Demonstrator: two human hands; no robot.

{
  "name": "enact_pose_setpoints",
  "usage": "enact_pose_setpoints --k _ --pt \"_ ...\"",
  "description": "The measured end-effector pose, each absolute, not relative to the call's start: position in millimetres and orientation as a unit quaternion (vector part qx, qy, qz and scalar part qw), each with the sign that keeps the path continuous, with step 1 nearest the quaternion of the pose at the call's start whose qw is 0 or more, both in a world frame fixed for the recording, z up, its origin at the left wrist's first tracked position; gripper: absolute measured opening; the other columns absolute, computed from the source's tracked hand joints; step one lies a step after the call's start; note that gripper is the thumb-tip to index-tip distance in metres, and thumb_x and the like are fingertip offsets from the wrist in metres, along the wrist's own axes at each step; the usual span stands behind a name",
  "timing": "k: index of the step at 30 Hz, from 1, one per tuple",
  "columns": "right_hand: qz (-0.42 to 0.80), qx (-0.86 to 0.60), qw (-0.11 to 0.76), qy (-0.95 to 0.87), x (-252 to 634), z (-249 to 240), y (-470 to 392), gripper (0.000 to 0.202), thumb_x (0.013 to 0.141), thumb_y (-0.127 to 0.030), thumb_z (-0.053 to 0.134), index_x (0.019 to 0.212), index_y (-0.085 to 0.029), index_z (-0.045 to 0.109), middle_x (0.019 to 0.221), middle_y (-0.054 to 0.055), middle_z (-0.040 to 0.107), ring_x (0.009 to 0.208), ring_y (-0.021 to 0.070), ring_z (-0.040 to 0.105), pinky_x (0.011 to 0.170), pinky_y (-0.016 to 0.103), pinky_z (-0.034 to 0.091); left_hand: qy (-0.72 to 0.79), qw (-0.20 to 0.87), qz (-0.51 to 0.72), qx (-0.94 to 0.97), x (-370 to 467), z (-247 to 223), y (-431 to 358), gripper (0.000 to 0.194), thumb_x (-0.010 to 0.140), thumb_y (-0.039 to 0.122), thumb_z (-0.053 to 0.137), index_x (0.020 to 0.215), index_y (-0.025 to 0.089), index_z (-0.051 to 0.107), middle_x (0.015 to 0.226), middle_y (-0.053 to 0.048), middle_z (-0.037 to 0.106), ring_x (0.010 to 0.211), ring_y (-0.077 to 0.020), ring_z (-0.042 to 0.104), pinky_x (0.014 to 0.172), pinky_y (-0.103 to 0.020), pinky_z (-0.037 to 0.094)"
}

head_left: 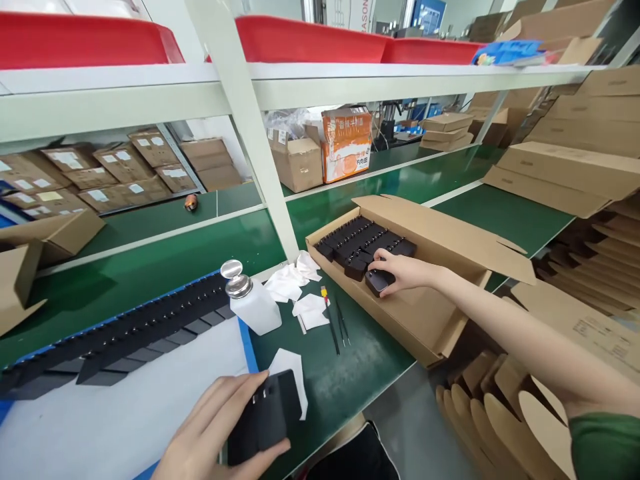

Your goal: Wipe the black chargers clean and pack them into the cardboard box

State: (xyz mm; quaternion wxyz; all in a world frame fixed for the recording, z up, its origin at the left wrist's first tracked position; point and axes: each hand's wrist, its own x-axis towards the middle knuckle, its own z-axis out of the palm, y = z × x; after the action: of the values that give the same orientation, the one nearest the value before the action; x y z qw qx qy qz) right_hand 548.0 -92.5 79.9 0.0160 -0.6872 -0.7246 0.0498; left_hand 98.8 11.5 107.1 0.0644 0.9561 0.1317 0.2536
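My left hand (215,427), low in the head view, is closed around a black power adapter (267,413) whose metal prongs show on its upper face. Over to the right, my right hand (400,272) grips another black power adapter (379,281) inside an open cardboard box (415,323). Rows of similar black adapters (360,240) with prongs up fill the far left part of that box. A blue-edged tray (165,400) on the left, lined with white, carries a long row of black adapters (140,327) along its back.
A white pump bottle (256,307) stands mid-bench beside crumpled white wipes (287,283). Tweezers (343,322) and a thin tool with a yellow-red end (330,320) lie near the box. A shelf post (260,133) rises behind. Folded cardboard boxes (500,407) are stacked at right.
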Motion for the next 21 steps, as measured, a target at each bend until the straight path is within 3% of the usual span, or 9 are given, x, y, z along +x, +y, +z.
enact_pose_setpoints --k 2,5,8,11,16,21 --pt "0.031 -0.682 0.002 -0.731 547 78 -86 0.061 0.079 -0.044 0.082 0.13 -0.019 0.058 0.131 0.012 0.046 0.071 0.0167 0.063 0.069 0.031 0.054 0.148 0.072 0.256 0.952 117 112 11 0.048 0.089 0.057 0.068 0.125 0.026 0.059 0.108 -0.005 0.071 0.093 -0.0201 0.072 0.075 -0.023 0.062" --pt "-0.01 -0.681 -0.013 -0.732 545 77 -83 0.061 0.075 -0.037 0.083 0.128 -0.016 0.06 0.138 0.017 0.043 0.088 0.0278 0.064 0.068 0.034 0.051 0.175 0.1 0.261 0.944 154 121 13 0.046 0.089 0.059 0.067 0.12 0.026 0.062 0.109 -0.004 0.072 0.091 -0.0197 0.072 0.074 -0.025 0.062" --pt "-0.054 -0.701 -0.011 -0.711 543 76 -87 0.066 0.077 -0.025 0.078 0.137 -0.013 0.053 0.137 0.021 0.044 0.1 0.0347 0.06 0.072 0.036 0.05 0.202 0.127 0.284 0.929 208 132 20 0.05 0.082 0.06 0.073 0.115 0.022 0.066 0.111 -0.006 0.072 0.095 -0.0239 0.072 0.081 -0.033 0.062" --pt "-0.083 -0.714 0.0 -0.695 540 76 -91 0.066 0.08 -0.021 0.075 0.14 -0.01 0.049 0.13 0.022 0.049 0.104 0.0346 0.057 0.081 0.04 0.048 0.241 0.145 0.288 0.916 268 142 35 0.052 0.071 0.052 0.084 0.109 0.019 0.07 0.109 -0.008 0.073 0.098 -0.0285 0.07 0.087 -0.039 0.059" --pt "-0.086 -0.68 0.015 -0.728 523 82 -59 0.054 0.093 -0.042 0.068 0.138 -0.019 0.051 0.132 0.014 0.05 0.119 0.0292 0.048 0.096 0.039 0.042 0.297 0.167 0.287 0.895 323 151 59 0.038 0.07 0.043 0.085 0.096 0.02 0.072 0.099 -0.006 0.074 0.096 -0.0288 0.068 0.085 -0.038 0.055" --pt "-0.087 -0.711 0.003 -0.698 499 78 -6 0.034 0.096 -0.041 0.066 0.116 -0.014 0.061 0.117 0.009 0.059 0.112 0.0265 0.055 0.097 0.044 0.045 0.324 0.16 0.312 0.879 315 162 65 0.04 0.072 0.047 0.084 0.097 0.019 0.072 0.102 -0.006 0.075 0.097 -0.028 0.069 0.088 -0.037 0.053"
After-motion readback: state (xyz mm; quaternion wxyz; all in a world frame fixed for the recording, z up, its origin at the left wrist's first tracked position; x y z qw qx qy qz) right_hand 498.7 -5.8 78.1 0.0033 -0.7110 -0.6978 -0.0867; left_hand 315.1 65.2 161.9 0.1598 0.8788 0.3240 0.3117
